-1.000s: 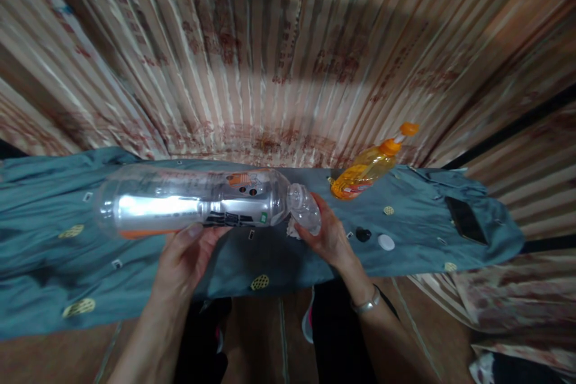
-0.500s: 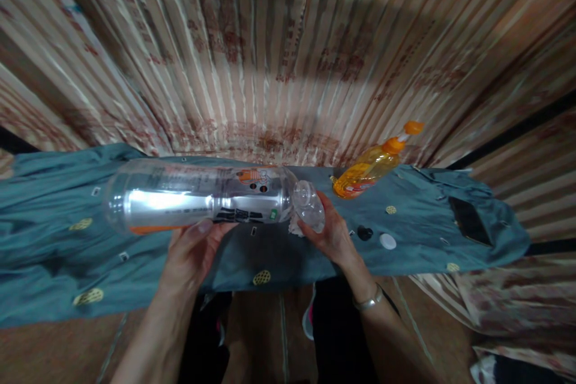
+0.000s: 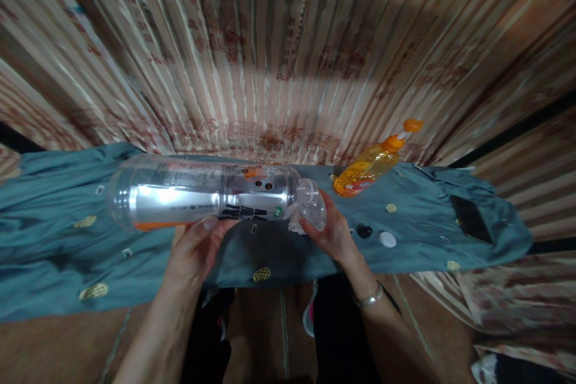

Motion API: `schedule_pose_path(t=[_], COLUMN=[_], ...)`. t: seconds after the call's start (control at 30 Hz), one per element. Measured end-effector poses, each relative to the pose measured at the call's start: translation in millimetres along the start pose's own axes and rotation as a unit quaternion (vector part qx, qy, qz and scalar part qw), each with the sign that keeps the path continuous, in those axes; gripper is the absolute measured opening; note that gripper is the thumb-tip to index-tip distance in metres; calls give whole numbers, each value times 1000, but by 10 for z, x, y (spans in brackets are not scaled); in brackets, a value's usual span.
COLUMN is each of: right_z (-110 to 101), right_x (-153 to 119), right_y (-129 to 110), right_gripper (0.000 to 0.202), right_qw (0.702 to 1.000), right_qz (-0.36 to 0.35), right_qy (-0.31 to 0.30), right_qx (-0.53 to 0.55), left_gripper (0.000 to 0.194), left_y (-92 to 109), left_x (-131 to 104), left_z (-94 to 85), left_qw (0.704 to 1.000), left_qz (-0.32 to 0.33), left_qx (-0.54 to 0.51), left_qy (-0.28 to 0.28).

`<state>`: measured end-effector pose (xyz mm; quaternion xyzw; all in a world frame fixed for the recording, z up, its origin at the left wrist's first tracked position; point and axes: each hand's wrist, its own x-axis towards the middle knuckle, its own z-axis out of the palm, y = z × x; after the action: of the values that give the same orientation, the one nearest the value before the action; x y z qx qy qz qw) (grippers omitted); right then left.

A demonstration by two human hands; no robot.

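Pleated, patterned curtains (image 3: pixel 270 42) are hung behind a narrow table, which is draped in a blue-green cloth (image 3: pixel 229 267). Above its middle, a large clear bottle (image 3: pixel 180 195) is held lengthwise, its base turned toward the table's left end. It is supported from below by the left hand (image 3: pixel 198 246), the thumb laid along the near side. By the right hand (image 3: pixel 333 231), narrowed in a pinch, a clear cup-like piece (image 3: pixel 317 209) is held at the bottle's neck end. The two are set end to end, but whether they are joined cannot be told. No liquid can be made out in the large bottle. Orange-yellow liquid is contained in an orange-topped bottle (image 3: pixel 369 167), stood near the far edge and touched by neither hand. Toward the right end, a black piece (image 3: pixel 364 231), a white disc (image 3: pixel 387 239) and a phone (image 3: pixel 471 219) are laid out.
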<state>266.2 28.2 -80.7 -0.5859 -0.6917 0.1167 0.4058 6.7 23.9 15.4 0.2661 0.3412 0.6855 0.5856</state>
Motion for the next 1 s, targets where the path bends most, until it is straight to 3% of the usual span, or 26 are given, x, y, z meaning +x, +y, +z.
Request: schedule_pose_path(t=[0.3,0.53,1.0], right_z=[-3,15,13], right_x=[-10,-16,-2], right_y=[5,53,55], right_gripper=[73,77,75], right_qw=[1000,1000,1000], right_qz=[3,14,10], right_qy=[-1,-5,-8], right_qx=[9,16,23], left_gripper=[81,90,87], left_y=[-30,1,-18], left_x=[-7,-27,-4], left_z=[25,76,68], left_qw=[1000,1000,999], left_qz=[10,8,0], left_qx=[-20,-7,3], left_qy=[-8,8,36])
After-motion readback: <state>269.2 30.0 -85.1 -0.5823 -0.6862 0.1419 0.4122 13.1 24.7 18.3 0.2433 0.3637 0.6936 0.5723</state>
